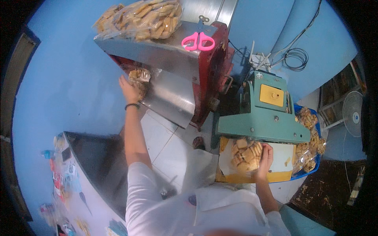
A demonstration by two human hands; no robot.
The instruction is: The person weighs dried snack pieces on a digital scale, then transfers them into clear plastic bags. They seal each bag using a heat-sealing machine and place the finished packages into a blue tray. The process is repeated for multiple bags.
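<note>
My left hand [129, 88] reaches in at the lower front of a red and metal machine, touching a clear bag of brown snack pieces [140, 77] beside a sloping metal chute [171, 96]; whether its fingers are closed on the bag cannot be told. My right hand [266, 156] has its fingers curled at the right edge of another clear plastic bag of flat brown pieces [246, 156]. That bag lies on a white board with yellow tape edges [282, 159], its top edge under the front of a green sealing machine [262, 125].
Pink-handled scissors [198, 41] and a large bag of snacks [147, 20] rest on the metal machine. A blue crate [318, 162] of filled bags stands at right, near a fan [353, 115]. A dark-sided table [97, 165] with small items is at lower left. Cables hang on the wall.
</note>
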